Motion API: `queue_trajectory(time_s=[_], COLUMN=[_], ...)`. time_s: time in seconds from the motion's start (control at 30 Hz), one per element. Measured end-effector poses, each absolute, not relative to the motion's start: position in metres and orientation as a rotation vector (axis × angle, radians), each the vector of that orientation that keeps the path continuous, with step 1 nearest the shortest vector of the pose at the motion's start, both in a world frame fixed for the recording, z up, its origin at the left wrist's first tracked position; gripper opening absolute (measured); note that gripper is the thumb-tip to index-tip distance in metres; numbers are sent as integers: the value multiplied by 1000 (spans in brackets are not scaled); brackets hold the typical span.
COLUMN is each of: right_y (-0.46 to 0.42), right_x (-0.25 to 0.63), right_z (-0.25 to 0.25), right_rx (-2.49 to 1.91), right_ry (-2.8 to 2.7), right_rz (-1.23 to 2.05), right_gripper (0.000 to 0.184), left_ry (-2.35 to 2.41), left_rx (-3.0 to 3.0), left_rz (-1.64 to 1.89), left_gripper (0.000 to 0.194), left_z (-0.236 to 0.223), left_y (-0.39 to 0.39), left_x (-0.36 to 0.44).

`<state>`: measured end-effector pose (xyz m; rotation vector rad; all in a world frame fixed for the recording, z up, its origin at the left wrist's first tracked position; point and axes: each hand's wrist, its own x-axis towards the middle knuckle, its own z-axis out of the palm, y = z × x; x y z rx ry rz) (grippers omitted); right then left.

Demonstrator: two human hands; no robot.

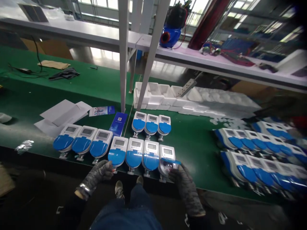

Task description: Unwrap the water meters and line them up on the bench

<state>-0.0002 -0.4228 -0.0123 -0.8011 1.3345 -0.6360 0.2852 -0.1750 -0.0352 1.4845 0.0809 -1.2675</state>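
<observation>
Blue-and-white water meters with small displays stand in a front row along the bench edge. My right hand (177, 175), in a grey patterned glove, is at the rightmost water meter (167, 152). Its blue lid (171, 160) is tipped up from the dial, and my fingers are closed at the lid's right side. My left hand (102, 171), gloved alike with bare fingertips, is at the lower left of another water meter (117, 152), whose lid is down. Its fingers are loosely bent and apart; whether they touch the meter is unclear.
Behind the row stand three more meters (152, 124). Further meters (256, 169) line the right side, blurred. White foam trays (165, 95) lie at the back beside a metal post (123, 57). Papers (62, 113), a blue booklet (118, 124) and crumpled foil (24, 146) are left.
</observation>
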Motion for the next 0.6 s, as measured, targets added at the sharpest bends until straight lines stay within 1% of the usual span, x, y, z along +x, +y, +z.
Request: queue_trajectory(time_s=[0.1, 0.2, 0.27, 0.33, 0.37, 0.43, 0.47, 0.53, 0.6], right_y=[-437, -443, -436, -420, -409, -387, -377, -362, -355], right_x=[16, 21, 16, 6, 2, 0, 2, 11, 23], right_z=[1, 6, 6, 4, 2, -5, -9, -19, -26], right_rx=[-960, -1086, -1244, -1426, -1492, -1529, -1510, -1435, -1354], right_ry=[1266, 1251, 1274, 1326, 1353, 1367, 1331, 1185, 1064], right_rz=[-715, -719, -781, -867, -869, -715, -576, -286, -127], right_gripper=[101, 94, 83, 66, 57, 42, 39, 39, 41], left_ry=[33, -115, -186, -246, -287, -338, -308, -207, -140], left_rx=[1377, 1424, 1510, 1556, 1564, 1549, 1504, 1344, 1229], left_rz=[-1165, -1003, -937, -922, -953, -1142, -1280, -1561, -1681], left_gripper=[63, 65, 66, 65, 61, 49, 46, 48, 58], left_z=[-13, 4, 10, 13, 14, 12, 9, -2, -15], left_y=[-189, -209, -217, -219, -219, -216, -216, -217, -221], left_x=[294, 299, 298, 293, 288, 271, 261, 239, 222])
